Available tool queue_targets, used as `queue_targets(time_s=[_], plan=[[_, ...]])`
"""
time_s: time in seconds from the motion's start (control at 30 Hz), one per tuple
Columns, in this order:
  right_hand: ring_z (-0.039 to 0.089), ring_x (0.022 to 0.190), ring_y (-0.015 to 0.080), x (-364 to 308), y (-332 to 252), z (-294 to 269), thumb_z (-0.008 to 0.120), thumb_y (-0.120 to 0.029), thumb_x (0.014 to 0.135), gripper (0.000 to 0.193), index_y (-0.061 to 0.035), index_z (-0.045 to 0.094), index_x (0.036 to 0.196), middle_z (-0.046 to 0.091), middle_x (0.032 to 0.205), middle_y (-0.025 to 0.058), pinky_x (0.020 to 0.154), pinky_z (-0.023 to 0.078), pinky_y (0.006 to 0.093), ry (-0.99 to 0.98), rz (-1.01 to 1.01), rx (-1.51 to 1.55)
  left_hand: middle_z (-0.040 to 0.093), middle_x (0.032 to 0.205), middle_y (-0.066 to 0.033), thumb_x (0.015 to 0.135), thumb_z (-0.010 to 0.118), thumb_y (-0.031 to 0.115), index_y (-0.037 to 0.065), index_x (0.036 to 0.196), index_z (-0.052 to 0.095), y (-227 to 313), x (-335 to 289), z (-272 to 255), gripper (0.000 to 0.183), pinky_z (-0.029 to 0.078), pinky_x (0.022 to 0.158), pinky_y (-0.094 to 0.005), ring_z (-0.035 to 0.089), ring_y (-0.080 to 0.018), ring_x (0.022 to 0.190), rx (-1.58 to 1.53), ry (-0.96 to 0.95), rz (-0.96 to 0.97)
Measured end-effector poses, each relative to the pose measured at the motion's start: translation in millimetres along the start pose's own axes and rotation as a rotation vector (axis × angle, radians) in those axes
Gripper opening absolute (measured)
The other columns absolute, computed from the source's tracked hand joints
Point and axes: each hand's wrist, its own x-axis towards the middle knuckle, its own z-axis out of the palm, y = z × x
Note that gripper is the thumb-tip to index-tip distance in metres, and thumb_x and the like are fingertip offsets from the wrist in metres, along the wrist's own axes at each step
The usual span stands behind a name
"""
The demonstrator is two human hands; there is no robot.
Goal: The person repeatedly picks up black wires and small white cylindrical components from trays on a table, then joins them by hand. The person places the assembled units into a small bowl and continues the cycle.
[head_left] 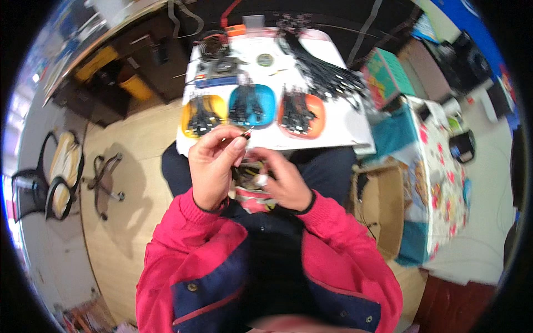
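Observation:
My left hand [214, 161] is raised just in front of the table edge, thumb and forefinger closed on a small dark piece with a shiny metal tip [247, 134]; its exact kind is too small to tell. Lower and to the right, my right hand [286, 183] is slightly blurred, its thumb and fingers apart. Something small and white [261, 180] shows by its thumb. Between the hands, on my lap, sits a container with a red and white side [254, 201], partly hidden, with dark and brassy bits inside.
Yellow [185, 125], blue [270, 100] and orange [318, 111] trays of short black cables line the white table [352, 133]. Behind lie a long black cable bundle [319, 66], a round tin [265, 59] and a small fan [214, 45]. A cardboard box [391, 213] stands at right.

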Motion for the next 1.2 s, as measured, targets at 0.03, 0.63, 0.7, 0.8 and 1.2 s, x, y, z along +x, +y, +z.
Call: queue_targets(time_s=[0.03,0.63,0.7,0.8,1.2], plan=[[0.059,0.105,0.0323,-16.0,-4.7,-7.5,0.057,-0.010,0.088,0.035,-0.0014,0.052,0.122,0.057,0.117,0.0187,0.090,0.047,0.0415,0.046,0.028,-0.037,0.061,0.094,-0.0067,0.089,0.064,-0.005,-0.005,0.103,0.063,-6.3,-7.8,13.9,0.014,0.044,0.060,-0.0222,0.054,-0.0087,0.068,-0.127,0.010,-0.040],[0.057,0.076,0.0129,-282.1,-100.1,-183.5,0.042,-0.018,0.104,0.023,0.0006,0.054,0.109,0.061,0.085,0.0062,0.070,0.046,0.0268,0.959,0.478,-0.480,0.064,0.111,-0.0033,0.095,0.057,0.004,0.000,0.117,0.061,-67.0,14.4,-57.9,0.024,0.045,0.080,-0.0221,0.058,-0.0088,0.097,0.408,-0.054,-0.221],[0.059,0.064,0.0173,-304.4,-38.4,-196.0,0.045,-0.019,0.102,0.022,0.0011,0.055,0.102,0.061,0.073,0.0084,0.061,0.047,0.0314,0.818,0.584,-0.729,0.066,0.105,-0.0028,0.094,0.057,0.004,0.000,0.117,0.062,-66.9,20.7,-71.2,0.024,0.045,0.079,-0.0217,0.058,-0.0079,0.091,0.492,-0.005,-0.156],[0.065,0.066,0.0313,-334.6,82.5,-214.3,0.048,-0.021,0.096,0.026,0.0031,0.054,0.090,0.060,0.069,0.0198,0.062,0.049,0.0432,0.829,0.908,-0.704,0.065,0.106,-0.0035,0.094,0.056,0.006,-0.001,0.118,0.062,-70.5,28.4,-88.1,0.026,0.044,0.076,-0.0217,0.056,-0.0087,0.088,0.566,0.092,-0.105],[0.062,0.072,0.0415,-212.0,113.6,-218.4,0.057,-0.018,0.092,0.019,-0.0002,0.063,0.095,0.066,0.084,0.0219,0.066,0.049,0.0471,0.722,0.663,-1.088,0.066,0.080,-0.0190,0.085,0.064,0.015,-0.001,0.084,0.064,-89.7,123.3,-147.4,0.016,0.051,0.066,-0.0421,0.065,-0.0350,0.073,1.498,0.165,0.228]])
